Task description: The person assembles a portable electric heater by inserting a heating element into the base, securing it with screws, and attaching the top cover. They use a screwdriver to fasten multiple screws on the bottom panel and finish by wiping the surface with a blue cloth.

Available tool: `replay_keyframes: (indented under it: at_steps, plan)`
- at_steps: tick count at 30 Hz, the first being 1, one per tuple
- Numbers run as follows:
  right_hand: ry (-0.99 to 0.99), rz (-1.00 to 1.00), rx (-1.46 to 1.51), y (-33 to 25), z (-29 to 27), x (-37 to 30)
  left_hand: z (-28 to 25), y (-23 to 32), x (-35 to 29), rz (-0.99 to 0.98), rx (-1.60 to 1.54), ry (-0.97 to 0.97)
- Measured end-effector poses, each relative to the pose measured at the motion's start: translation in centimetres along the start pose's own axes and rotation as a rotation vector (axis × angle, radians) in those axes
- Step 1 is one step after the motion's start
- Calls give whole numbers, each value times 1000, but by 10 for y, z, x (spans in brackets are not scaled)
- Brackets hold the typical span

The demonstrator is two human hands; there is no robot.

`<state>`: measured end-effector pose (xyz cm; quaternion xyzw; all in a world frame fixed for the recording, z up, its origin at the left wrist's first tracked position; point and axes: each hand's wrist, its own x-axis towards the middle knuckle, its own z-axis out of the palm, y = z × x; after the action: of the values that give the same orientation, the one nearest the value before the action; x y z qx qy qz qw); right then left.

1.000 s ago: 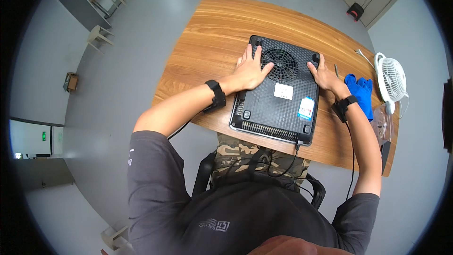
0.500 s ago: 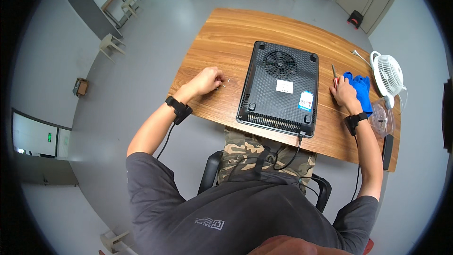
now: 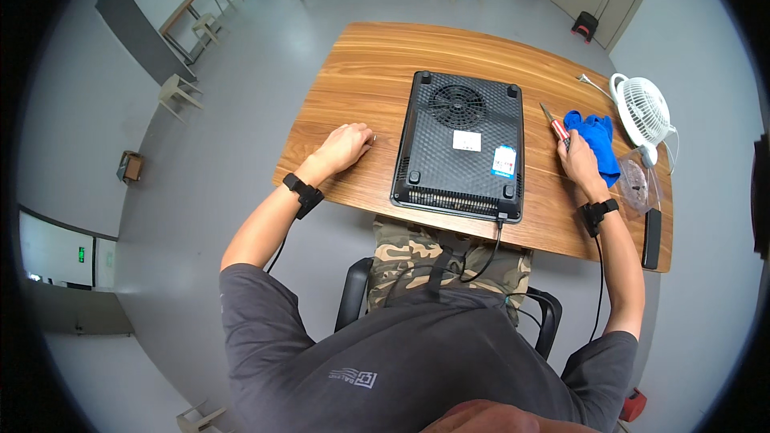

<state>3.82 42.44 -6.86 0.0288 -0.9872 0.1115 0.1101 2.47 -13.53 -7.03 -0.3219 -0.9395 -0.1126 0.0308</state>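
An induction cooker (image 3: 443, 162) lies upside down on the wooden table (image 3: 337, 104), its black underside with round fan vent, feet and two stickers facing up. To its left, my left hand (image 3: 345, 147) rests on the table with fingers curled in; something tiny and light shows at the fingertips, too small to name. Right of the cooker, my right hand (image 3: 579, 162) is closed around the red-and-white handle of a screwdriver (image 3: 557, 123), whose metal shaft points away from me. Blue cloth gloves (image 3: 595, 144) lie beside that hand.
A white fan (image 3: 643, 111) stands at the table's right edge. Near it are a clear plastic container (image 3: 637, 186) and a long black object (image 3: 651, 239). A black cord (image 3: 499, 237) runs from the cooker's near edge over my lap.
My right hand has taken hold of the screwdriver, which lay beside it, and its tip now points up and left. My left fingers have closed over the small pieces on the table.
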Motion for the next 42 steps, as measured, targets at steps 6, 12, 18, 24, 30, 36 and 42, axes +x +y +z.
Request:
replay_keyframes:
  at_steps: [6, 12, 18, 24, 30, 36, 42]
  plan:
    - [108, -67, 248, -42, -79, 14, -14, 19, 18, -185, -396, 121]
    - [-12, -321, 559, -115, -119, 17, -17, 62, 21, -239, -579, 115]
    - [-269, -475, 531, -188, -127, 11, -17, 77, 9, -201, -586, 66]
    - [-370, -555, 548, -223, -123, 8, -17, 80, -1, -104, -511, 44]
    - [-364, -675, 528, -226, -112, 14, -6, 78, -5, -20, -537, 116]
    - [-389, -725, 554, -231, -106, 13, -5, 80, -3, -35, -531, 114]
    - [-369, -770, 490, -238, -102, 6, -9, 87, 0, -42, -485, 111]
